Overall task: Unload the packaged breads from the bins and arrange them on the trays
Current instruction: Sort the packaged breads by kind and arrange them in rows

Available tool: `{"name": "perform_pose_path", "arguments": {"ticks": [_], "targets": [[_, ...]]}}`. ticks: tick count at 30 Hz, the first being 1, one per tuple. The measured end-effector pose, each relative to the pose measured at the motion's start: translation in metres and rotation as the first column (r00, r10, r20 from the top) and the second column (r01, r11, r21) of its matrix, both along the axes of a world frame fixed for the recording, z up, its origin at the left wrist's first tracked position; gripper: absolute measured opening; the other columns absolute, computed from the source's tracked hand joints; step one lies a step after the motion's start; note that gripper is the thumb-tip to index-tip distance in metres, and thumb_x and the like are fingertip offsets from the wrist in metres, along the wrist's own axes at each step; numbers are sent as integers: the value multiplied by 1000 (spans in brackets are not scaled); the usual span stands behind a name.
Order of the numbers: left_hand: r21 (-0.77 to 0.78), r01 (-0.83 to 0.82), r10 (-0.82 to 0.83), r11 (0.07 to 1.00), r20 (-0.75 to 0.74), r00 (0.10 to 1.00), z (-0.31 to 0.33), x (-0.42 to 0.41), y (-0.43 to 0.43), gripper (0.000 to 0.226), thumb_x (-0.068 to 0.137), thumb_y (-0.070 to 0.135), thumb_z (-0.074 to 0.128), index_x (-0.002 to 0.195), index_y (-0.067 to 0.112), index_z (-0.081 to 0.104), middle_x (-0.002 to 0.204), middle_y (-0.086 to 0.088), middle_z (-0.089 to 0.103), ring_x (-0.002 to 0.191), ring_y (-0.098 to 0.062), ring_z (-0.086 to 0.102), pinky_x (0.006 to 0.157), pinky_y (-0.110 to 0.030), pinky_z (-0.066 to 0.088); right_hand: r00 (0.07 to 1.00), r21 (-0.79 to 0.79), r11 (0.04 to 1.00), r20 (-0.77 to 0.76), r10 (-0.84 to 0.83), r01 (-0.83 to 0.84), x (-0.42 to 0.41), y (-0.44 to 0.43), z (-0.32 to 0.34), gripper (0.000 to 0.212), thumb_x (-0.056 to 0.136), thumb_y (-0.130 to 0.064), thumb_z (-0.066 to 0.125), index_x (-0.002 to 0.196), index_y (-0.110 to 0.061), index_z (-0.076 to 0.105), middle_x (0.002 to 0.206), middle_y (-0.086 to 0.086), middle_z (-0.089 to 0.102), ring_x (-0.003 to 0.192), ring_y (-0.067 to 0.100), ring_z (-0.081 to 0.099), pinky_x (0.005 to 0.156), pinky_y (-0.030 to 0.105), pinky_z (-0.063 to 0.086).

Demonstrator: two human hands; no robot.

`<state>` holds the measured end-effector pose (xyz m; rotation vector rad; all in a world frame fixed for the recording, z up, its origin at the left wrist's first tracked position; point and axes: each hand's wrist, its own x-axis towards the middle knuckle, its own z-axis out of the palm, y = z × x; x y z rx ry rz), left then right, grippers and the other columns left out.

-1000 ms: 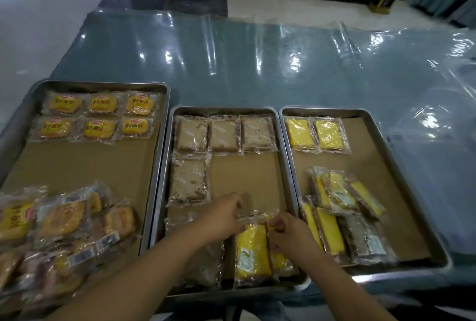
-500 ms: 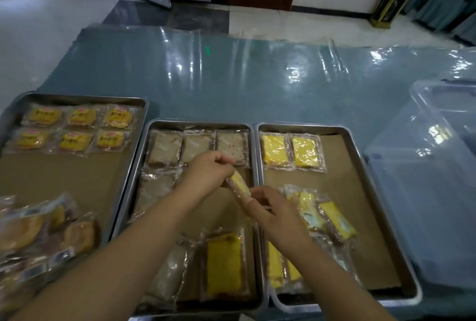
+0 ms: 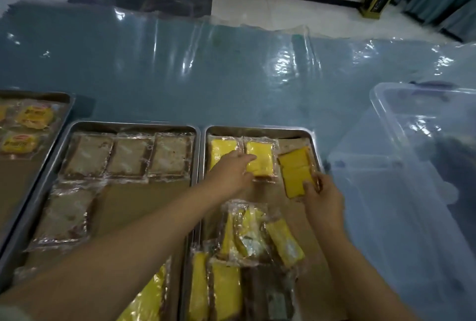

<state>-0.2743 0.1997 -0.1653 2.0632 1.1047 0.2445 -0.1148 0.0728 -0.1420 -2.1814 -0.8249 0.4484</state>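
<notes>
My right hand (image 3: pixel 323 198) pinches a yellow bread (image 3: pixel 296 174) in the far row of the right tray (image 3: pixel 260 129). My left hand (image 3: pixel 230 174) lies flat, fingers straight, on the neighbouring bread (image 3: pixel 264 163).

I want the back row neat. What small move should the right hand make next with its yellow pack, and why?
Probably square the yellow pack up and lay it flat, then let go. The right hand grips its near end; it sits askew in the back row of the right tray, beside the second pack, which the left hand touches.
</notes>
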Motion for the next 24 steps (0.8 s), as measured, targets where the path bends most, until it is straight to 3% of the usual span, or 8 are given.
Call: {"name": "perform_pose_path", "arguments": {"ticks": [4,7,11,14,16,17,21,24], "targets": [[220,252,-169,942,-338,926,-25,31,23,60,93,31,53,147,25,27,157,-11,15,143,-28,13,113,-37,15,998,-43,998,-20,-53,52,39,25,-19,31,94,-13,48,124,-9,57,116,10,62,104,26,57,85,30,39],[298,366,-200,882,-466,862,-41,46,27,64,95,43,46,149,29,15,159,-9,2,145,-28,-4,115,-45,-1,999,-46,998,-27,-39,38,53,40,-31,32,92,-11,50,122,-9,59,116,11,63,106,27,58,81,25,38],[343,431,-195,835,-548,814,-59,49,23,68,94,58,28,149,31,-2,157,-8,-13,141,-28,-22,109,-52,-17,998,-101,993,22,56,-54,62,42,-44,32,89,-5,52,120,-6,56,120,14,53,108,27,52,85,26,37],[334,438,-170,834,-599,782,-70,46,18,68,93,61,19,145,33,-15,154,-6,-20,138,-29,-27,108,-55,-19,958,-171,981,255,131,-89,59,33,-51,38,86,-3,56,123,-7,54,130,13,44,120,26,37,98,30,32],[340,425,-150,839,-606,781,-72,46,17,66,93,62,16,140,34,-22,152,-5,-24,137,-29,-29,107,-56,-20,908,-200,969,361,212,-146,54,28,-55,43,87,-11,56,130,-11,51,136,12,44,129,23,28,105,33,30],[345,416,-141,841,-603,785,-73,46,17,66,93,62,15,138,34,-24,150,-5,-26,136,-29,-30,106,-56,-21,916,-201,960,315,250,-192,49,27,-57,46,91,-20,53,136,-14,44,143,11,39,135,22,25,111,35,27],[365,394,-120,844,-587,800,-74,46,15,65,92,62,15,136,34,-25,148,-5,-27,135,-29,-31,106,-56,-22,799,-398,852,355,485,-341,43,25,-78,56,100,-26,36,150,-21,13,159,10,1,146,23,-9,118,35,-3],[382,384,-108,841,-577,810,-77,45,13,66,93,61,16,137,33,-25,150,-5,-25,136,-28,-29,107,-56,-20,760,-462,821,383,525,-335,43,28,-87,57,101,-33,28,150,-24,2,158,10,-11,141,22,-23,114,33,-16]]}}
